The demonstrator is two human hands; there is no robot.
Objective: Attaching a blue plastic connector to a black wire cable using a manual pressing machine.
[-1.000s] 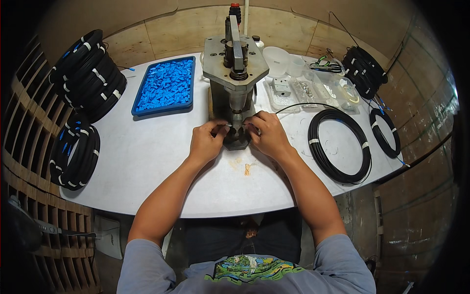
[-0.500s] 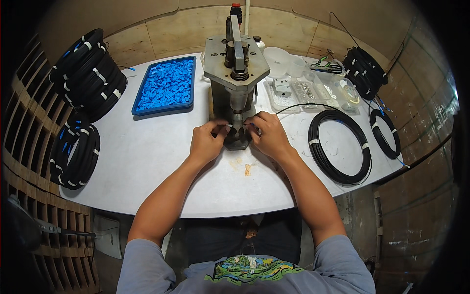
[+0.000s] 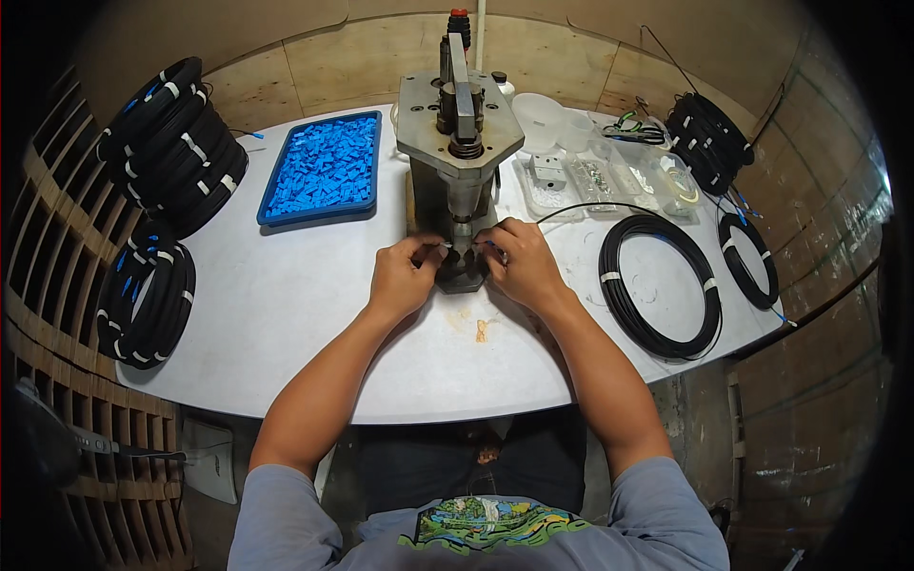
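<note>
Nothing much has shifted since the earlier frames: both hands remain pressed at the foot of the press. The white bench [image 3: 286, 314] carries a grey metal hand press [image 3: 459, 162] at its middle. At ten o'clock of the press lies a blue tray [image 3: 324, 169] of small blue parts; at four o'clock lies a black cable coil [image 3: 660, 285], its free end running toward the press. The left hand [image 3: 405, 276] and right hand [image 3: 519, 266] flank the press base, fingers pinched closed on a thin cable end [image 3: 457, 247], too small to tell more.
</note>
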